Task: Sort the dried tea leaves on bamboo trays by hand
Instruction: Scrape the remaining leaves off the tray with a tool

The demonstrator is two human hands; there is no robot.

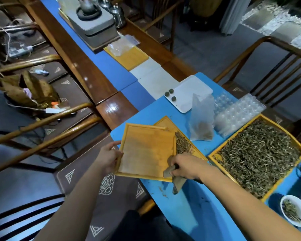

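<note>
Your left hand [109, 156] grips the empty bamboo tray's [146, 152] edge; your right hand [186, 166] clasps a flat scraper [176, 186] beside wiry dried tea leaves [182, 145].

- The upper tray [146, 150] hides most of the lower tray [167, 123].
- The bowl [294, 212] is cut by the right edge.
- The right hand [186, 166] covers part of a tool [177, 186], too blurred to identify.

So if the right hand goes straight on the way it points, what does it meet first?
Probably the empty bamboo tray: the right hand, holding a scraper, points left at its near corner. Depth is unclear.
</note>
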